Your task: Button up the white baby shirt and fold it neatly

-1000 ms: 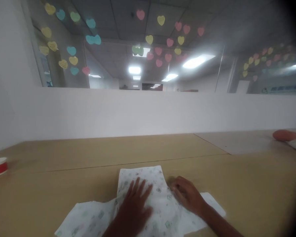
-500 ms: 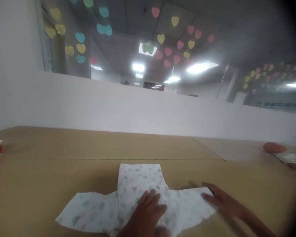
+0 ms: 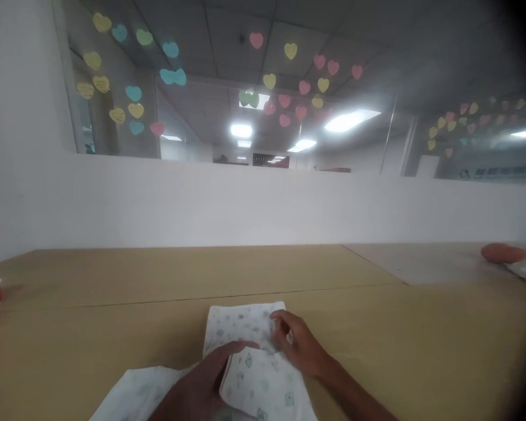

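Tan tabletop (image 3: pixel 114 327), near edge: patterned garment (image 3: pixel 239 320), right sleeve (image 3: pixel 263 383) now folded over its middle, spread flat a moment earlier. Right hand (image 3: pixel 298 348) pinches the fold; left hand (image 3: pixel 197 383) lies flat, fingers apart, on it.

The right hand (image 3: pixel 300 348) has folded the garment's (image 3: pixel 254 362) right sleeve over the middle.

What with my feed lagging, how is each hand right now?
Left hand: open, fingers flat on the printed cloth.
Right hand: closed, fingers curled, pinching the printed cloth at its fold.
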Available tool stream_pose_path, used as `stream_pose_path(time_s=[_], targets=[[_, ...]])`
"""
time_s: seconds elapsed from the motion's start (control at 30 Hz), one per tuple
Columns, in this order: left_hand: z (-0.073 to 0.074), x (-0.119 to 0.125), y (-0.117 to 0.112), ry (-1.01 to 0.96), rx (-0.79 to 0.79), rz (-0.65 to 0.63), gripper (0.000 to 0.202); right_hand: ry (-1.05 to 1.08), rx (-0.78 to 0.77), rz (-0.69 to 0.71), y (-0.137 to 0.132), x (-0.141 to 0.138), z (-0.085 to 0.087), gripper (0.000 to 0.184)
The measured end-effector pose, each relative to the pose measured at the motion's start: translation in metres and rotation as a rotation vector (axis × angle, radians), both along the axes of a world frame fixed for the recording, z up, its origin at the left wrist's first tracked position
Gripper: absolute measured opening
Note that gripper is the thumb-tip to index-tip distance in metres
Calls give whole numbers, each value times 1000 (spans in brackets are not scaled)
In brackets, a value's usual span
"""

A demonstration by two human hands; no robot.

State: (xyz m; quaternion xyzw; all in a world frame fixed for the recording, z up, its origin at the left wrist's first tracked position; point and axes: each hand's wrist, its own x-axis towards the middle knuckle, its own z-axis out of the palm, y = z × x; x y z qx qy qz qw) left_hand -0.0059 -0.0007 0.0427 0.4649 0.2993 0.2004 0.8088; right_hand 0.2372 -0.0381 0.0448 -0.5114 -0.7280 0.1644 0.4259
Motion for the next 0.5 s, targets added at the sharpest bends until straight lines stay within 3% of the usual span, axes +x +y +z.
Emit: stream_pose_path(time_s=[0.07,0.1,0.2,0.33,0.4,0.5], targets=[[5,-10,3,58,40,-55,52,-195,-6,71,-3,5,-10,25],[8,-14,5,144,135,-86,48,-270,-9,95,-6,7,-10,21],[15,-23,13,444,517,-124,46,-363,-25,79,-16,10,2,6],[30,-33,15,718,947,-162,41,-377,-23,53,-22,8,11,9],[42,-43,12,818,1042,-238,41,-392,-27,49,-21,7,6,13],[60,-72,12,886,995,-278,54,-398,-46,67,-14,10,-8,21]])
